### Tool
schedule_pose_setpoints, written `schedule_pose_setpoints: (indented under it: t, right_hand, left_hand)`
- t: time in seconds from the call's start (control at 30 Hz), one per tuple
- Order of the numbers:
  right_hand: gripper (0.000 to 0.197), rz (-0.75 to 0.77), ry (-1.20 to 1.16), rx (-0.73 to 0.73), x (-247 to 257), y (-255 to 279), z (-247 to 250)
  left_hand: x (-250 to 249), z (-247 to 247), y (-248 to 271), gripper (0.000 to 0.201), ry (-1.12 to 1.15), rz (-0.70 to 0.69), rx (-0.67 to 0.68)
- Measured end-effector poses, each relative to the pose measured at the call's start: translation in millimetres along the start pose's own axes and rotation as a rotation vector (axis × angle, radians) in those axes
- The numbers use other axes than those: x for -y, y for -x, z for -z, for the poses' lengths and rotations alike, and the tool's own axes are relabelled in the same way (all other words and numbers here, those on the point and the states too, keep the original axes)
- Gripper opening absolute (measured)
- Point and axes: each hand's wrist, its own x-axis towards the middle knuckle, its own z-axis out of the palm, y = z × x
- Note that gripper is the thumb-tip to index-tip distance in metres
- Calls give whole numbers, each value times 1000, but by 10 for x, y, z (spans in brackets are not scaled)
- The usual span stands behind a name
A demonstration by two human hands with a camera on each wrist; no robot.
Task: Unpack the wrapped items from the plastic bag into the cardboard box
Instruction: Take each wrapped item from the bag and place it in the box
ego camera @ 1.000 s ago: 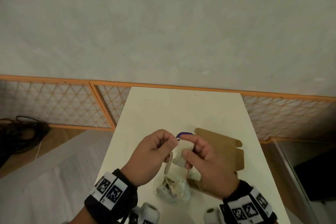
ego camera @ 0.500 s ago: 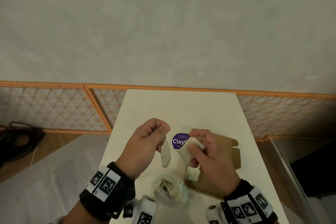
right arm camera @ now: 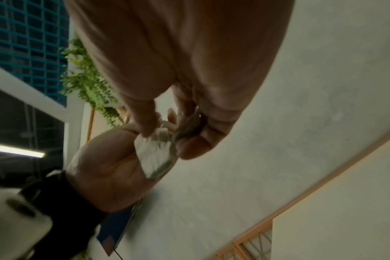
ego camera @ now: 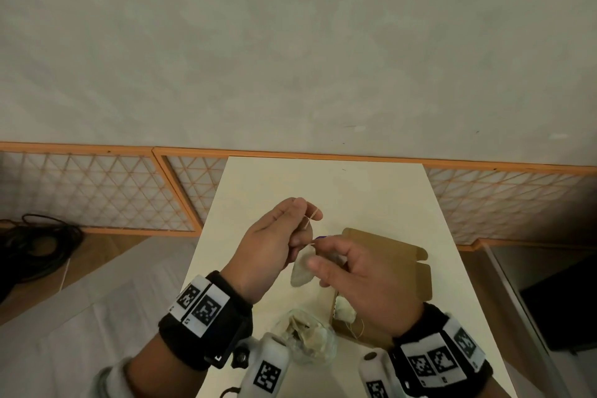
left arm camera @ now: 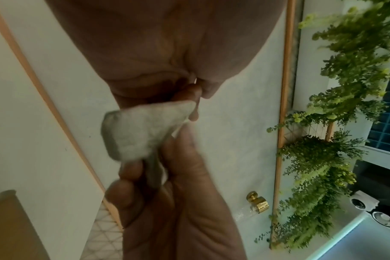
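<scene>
Plastic bag [ego camera: 307, 344]: we are seeing it nearest us on the table [ego camera: 323, 184], wrapped pieces inside. Wrapped item [ego camera: 302, 270]: we are pinching it with left hand [ego camera: 274, 245] and right hand [ego camera: 361, 271] above the cardboard box [ego camera: 397, 265], long axis near-to-far, tied string end pointing away. We are likely mid-transfer; lowering into the box comes next.

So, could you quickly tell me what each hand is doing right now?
Left hand: pinches the wrapped item.
Right hand: pinches the same item's top.
</scene>
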Motion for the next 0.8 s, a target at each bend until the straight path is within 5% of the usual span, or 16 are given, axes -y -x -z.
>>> schedule_pose_setpoints:
  t: [0.37,0.5,0.63,0.8]
  right_hand:
    - [13,176,76,-143,-45,-17,8]
    - [10,193,65,-205,12,-5,46]
    - [11,201,130,-232,2,7,88]
    - [13,241,140,-255,47,26,43]
  left_hand:
    - [90,166,-111,28,114,92,-164]
    - [229,205,-50,25,-68,120,-287]
    - [173,157,101,34,-193,-41,-355]
    - [118,-24,190,21,-259,-230,-154]
